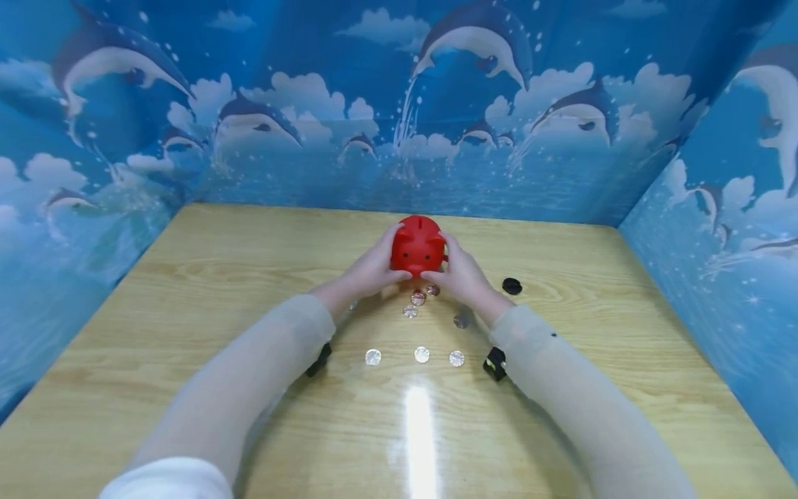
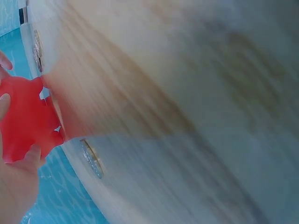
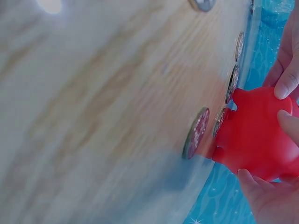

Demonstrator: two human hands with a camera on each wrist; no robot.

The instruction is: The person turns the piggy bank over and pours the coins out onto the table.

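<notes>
A red piggy bank with small ears and a coin slot on top faces me near the back of the table. My left hand grips its left side, and my right hand grips the right, with both thumbs at its lower front. In the right wrist view, the bank's short feet are close by the tabletop beside several coins. One coin lies just in front of it, with another coin nearer me. By my right wrist is a further coin.
Closer to me, a left coin, a middle coin and a right coin form a loose row. A round black piece lies right of my right hand. A dolphin-printed blue curtain stands behind the table.
</notes>
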